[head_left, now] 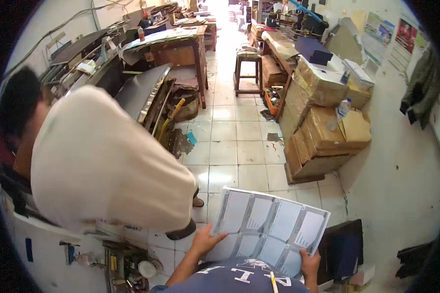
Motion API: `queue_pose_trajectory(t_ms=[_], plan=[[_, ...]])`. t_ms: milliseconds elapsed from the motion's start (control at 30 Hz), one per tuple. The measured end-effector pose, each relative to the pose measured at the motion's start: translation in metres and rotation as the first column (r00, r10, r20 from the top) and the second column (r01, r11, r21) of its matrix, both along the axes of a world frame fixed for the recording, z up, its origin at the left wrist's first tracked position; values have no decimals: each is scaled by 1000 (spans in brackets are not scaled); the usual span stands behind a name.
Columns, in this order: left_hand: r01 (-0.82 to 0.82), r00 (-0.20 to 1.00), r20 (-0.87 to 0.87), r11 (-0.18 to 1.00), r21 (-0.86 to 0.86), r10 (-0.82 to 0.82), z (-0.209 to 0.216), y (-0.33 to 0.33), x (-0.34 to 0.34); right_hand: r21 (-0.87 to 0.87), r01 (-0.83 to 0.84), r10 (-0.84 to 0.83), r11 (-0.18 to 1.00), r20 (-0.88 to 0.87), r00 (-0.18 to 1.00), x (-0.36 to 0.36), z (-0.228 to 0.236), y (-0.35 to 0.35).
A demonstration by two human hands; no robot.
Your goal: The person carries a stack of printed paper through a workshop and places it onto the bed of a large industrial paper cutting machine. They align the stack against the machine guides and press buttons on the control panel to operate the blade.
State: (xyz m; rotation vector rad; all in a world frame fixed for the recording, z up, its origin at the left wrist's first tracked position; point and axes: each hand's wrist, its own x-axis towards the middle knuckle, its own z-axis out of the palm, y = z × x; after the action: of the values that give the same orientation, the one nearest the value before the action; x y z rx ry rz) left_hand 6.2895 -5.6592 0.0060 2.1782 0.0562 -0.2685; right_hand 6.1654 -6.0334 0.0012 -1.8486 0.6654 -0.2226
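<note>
In front of my body I hold a stack of printed paper sheets (pixel 264 222), white and grey with rows of boxes, tilted toward me. My left hand (pixel 208 240) grips its left edge, thumb lying on top and the fingers hidden beneath. At the lower right edge, my right hand (pixel 309 263) is closed on the same stack, its thumb on the printed face. The near part of the stack meets my dark blue shirt (pixel 230 279).
A person in a cream shirt (pixel 102 156) bends over close on my left. Taped cardboard boxes (pixel 335 129) are piled at the right, with a plastic bottle (pixel 343 107) on them. Farther along the tiled aisle stand a wooden stool (pixel 248 71) and a cluttered wooden table (pixel 200 53).
</note>
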Motion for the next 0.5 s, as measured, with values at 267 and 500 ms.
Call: queue_pose_trajectory(t_ms=[267, 500], plan=[[-242, 970, -11, 956, -167, 243, -5, -35, 262, -70, -199, 201, 978, 17, 980, 344, 12, -51], [-521, 853, -112, 840, -150, 509, 21, -62, 493, 70, -440, 442, 895, -9, 897, 668, 26, -75]])
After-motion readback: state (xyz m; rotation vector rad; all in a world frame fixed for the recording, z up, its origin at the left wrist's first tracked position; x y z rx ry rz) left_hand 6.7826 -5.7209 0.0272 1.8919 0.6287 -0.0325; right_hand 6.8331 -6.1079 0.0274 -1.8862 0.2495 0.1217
